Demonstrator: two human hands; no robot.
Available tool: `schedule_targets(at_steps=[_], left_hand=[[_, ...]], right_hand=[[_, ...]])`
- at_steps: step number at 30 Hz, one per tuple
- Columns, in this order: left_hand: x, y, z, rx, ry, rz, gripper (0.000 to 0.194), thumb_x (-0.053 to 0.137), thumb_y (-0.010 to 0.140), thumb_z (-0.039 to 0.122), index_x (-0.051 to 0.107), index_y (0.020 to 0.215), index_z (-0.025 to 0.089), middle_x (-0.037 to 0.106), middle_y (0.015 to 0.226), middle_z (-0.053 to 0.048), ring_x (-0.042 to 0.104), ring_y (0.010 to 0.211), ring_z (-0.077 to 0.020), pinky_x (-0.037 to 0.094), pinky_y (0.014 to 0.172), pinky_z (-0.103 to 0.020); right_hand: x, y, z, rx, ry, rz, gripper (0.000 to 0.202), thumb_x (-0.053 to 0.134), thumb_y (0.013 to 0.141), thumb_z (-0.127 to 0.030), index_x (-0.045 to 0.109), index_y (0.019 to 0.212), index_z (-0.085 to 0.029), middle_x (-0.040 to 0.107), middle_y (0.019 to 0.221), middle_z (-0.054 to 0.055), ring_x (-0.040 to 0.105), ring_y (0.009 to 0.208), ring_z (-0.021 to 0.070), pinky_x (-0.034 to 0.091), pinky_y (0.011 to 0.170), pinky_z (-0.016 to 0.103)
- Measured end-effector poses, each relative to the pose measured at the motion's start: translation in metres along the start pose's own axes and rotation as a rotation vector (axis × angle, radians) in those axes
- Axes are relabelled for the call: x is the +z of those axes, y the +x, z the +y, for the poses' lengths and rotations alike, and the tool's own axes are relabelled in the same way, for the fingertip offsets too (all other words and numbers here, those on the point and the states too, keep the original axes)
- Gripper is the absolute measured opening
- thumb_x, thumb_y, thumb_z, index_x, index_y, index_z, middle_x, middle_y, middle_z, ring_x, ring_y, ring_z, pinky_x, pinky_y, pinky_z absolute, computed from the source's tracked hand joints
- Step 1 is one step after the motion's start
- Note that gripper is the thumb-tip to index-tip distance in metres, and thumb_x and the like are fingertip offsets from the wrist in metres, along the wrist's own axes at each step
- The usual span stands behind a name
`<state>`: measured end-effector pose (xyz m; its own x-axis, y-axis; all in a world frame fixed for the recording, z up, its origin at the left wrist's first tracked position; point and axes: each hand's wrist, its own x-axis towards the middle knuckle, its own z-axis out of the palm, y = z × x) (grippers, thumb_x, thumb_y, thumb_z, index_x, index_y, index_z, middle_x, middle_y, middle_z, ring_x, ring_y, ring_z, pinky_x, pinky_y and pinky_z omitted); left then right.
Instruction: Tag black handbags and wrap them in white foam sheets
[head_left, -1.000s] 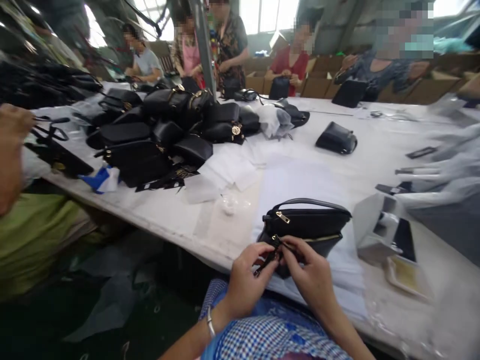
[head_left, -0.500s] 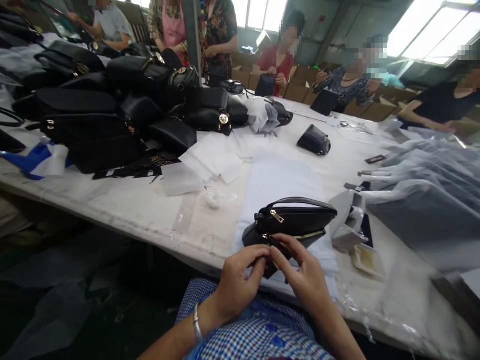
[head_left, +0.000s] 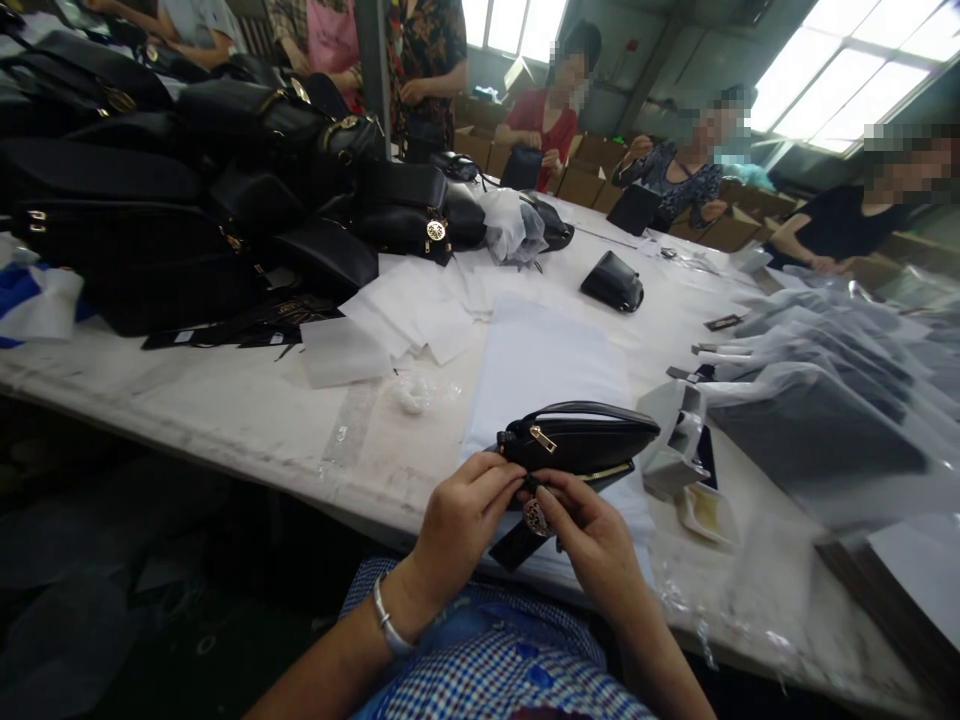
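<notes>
A small black handbag [head_left: 585,440] with a carry strap and gold zip pull lies on a pale sheet [head_left: 551,350] in front of me. My left hand [head_left: 466,512] is closed in a pinch at the bag's near left side; its fingertips hide what they grip. From the right, my right hand [head_left: 592,528] pinches close to the same spot, thumb and fingers around a round openwork metal charm [head_left: 535,517]. Below the charm hangs a flat black tag [head_left: 519,546]. Whatever joins charm and tag to the bag is covered by my fingers.
Black bags [head_left: 135,230] are heaped at left, beside white paper sheets [head_left: 420,310]. A single black bag [head_left: 613,281] lies further back. Right of me are a white holder [head_left: 664,440], a small dish [head_left: 707,514] and wrapped bags [head_left: 817,420]. Several people work across the table.
The round charm and tag now show between my hands. My left hand has shifted up to the bag's side. The whole view has swung slightly to the right.
</notes>
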<state>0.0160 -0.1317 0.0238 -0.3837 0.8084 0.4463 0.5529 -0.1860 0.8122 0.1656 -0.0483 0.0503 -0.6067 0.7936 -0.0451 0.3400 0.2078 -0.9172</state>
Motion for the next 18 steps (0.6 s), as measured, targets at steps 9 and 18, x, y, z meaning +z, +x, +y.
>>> schedule_targets(at_steps=[9, 18], left_hand=[[-0.018, 0.009, 0.005, 0.187, 0.275, -0.306, 0.020, 0.050, 0.094, 0.012, 0.061, 0.111, 0.015, 0.066, 0.108, -0.008, 0.065, 0.099, -0.0185, 0.058, 0.088, -0.032], [-0.030, 0.019, 0.011, 0.254, 0.343, -0.469, 0.021, 0.050, 0.094, 0.010, 0.058, 0.113, 0.016, 0.065, 0.107, -0.006, 0.065, 0.097, -0.0184, 0.056, 0.087, -0.030]], right_hand=[[0.000, -0.004, 0.009, -0.197, -0.215, 0.044, 0.024, 0.058, 0.091, -0.032, 0.067, 0.111, -0.021, 0.073, 0.105, 0.006, 0.070, 0.094, 0.0212, 0.055, 0.085, 0.032], [-0.005, -0.007, 0.003, -0.231, -0.231, 0.035, 0.024, 0.060, 0.090, -0.027, 0.068, 0.111, -0.022, 0.073, 0.109, 0.004, 0.068, 0.100, 0.0199, 0.054, 0.090, 0.030]])
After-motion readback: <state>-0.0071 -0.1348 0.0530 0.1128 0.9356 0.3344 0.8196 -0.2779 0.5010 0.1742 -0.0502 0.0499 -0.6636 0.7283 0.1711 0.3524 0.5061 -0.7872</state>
